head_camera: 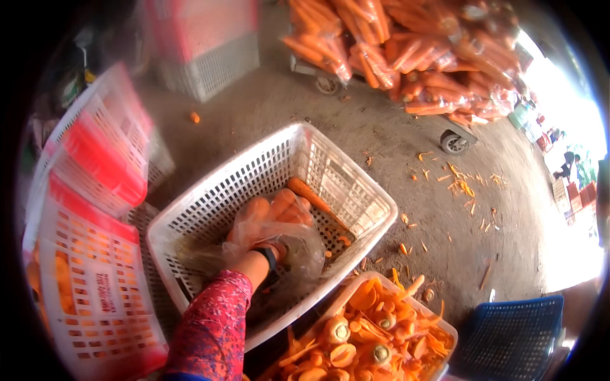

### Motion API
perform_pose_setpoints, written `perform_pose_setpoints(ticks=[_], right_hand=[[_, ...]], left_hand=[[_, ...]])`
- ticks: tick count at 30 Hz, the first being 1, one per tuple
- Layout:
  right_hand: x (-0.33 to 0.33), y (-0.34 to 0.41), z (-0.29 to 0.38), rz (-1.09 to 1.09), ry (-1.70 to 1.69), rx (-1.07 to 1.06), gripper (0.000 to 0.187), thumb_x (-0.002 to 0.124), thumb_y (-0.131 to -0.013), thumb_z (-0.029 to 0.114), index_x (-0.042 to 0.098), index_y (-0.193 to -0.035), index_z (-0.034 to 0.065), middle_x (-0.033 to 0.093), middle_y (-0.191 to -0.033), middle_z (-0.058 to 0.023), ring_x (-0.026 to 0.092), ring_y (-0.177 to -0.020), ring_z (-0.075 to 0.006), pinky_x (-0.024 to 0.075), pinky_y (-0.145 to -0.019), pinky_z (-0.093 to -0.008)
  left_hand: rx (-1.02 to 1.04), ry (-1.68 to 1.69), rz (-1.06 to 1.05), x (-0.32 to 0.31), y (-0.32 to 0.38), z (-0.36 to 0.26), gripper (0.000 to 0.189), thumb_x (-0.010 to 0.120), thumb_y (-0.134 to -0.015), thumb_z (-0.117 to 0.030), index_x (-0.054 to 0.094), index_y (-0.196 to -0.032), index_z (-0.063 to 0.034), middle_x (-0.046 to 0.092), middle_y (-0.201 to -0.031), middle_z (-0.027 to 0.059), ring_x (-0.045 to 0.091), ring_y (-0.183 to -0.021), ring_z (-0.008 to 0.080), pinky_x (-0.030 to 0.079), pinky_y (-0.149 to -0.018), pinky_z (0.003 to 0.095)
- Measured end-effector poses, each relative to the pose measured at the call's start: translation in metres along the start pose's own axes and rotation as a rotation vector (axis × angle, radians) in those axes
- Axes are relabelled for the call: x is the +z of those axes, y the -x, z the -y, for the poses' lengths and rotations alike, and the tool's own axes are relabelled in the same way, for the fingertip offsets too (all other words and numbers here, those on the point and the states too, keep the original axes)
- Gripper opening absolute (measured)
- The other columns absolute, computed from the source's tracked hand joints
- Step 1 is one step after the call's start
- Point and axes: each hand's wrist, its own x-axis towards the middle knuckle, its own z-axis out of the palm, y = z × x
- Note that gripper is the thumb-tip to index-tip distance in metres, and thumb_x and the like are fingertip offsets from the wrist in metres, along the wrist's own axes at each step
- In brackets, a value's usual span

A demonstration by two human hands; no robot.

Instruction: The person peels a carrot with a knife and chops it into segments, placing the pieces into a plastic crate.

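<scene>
Inside a white plastic crate, a clear plastic bag of carrots lies near the middle. My left hand, in a patterned red sleeve with a dark band at the wrist, reaches down into the crate at the bag's near side. Clear film and the wrist hide its fingers, so what they grip cannot be told. A loose carrot lies along the crate's far right wall, with small carrot bits on the bottom. My right hand is out of view.
A crate of carrot tops and peelings stands at the near right, beside a blue crate. Red and white crates stand at the left, more behind. A wheeled cart bears bagged carrots. Peelings litter the floor.
</scene>
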Motion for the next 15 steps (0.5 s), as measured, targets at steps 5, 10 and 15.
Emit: perform_pose_setpoints(ticks=[5, 10, 15], right_hand=[[-0.019, 0.032, 0.0, 0.046, -0.141, -0.099, 0.011, 0.06, -0.083, 0.012, 0.054, -0.088, 0.0041, 0.043, -0.055, 0.0018, 0.041, -0.041, -0.0104, 0.0317, -0.037, -0.0222], [-0.045, 0.036, 0.02, 0.429, 0.024, -0.099, 0.016, 0.059, -0.084, 0.021, 0.052, -0.087, 0.007, 0.046, -0.058, 0.0002, 0.045, -0.046, -0.0115, 0.034, -0.041, -0.0229], [-0.058, 0.034, 0.022, 0.464, 0.079, -0.279, 0.023, 0.058, -0.084, 0.029, 0.049, -0.08, 0.0083, 0.046, -0.057, -0.0005, 0.047, -0.048, -0.0109, 0.0371, -0.043, -0.0221]], left_hand=[[0.04, -0.033, 0.202, -0.098, 0.099, -0.029, 0.042, 0.077, -0.066, -0.03, 0.068, -0.101, -0.0086, 0.068, -0.091, 0.0069, 0.063, -0.082, 0.0202, 0.049, -0.071, 0.0347], [0.048, -0.192, 0.354, -0.191, 0.234, -0.09, 0.043, 0.08, -0.064, -0.03, 0.069, -0.1, -0.0089, 0.069, -0.09, 0.006, 0.063, -0.081, 0.0195, 0.049, -0.07, 0.0341], [0.098, -0.411, 0.223, -0.245, 0.403, -0.161, 0.059, 0.077, -0.062, -0.031, 0.06, -0.112, -0.0028, 0.068, -0.092, 0.0124, 0.064, -0.081, 0.0225, 0.051, -0.071, 0.0343]])
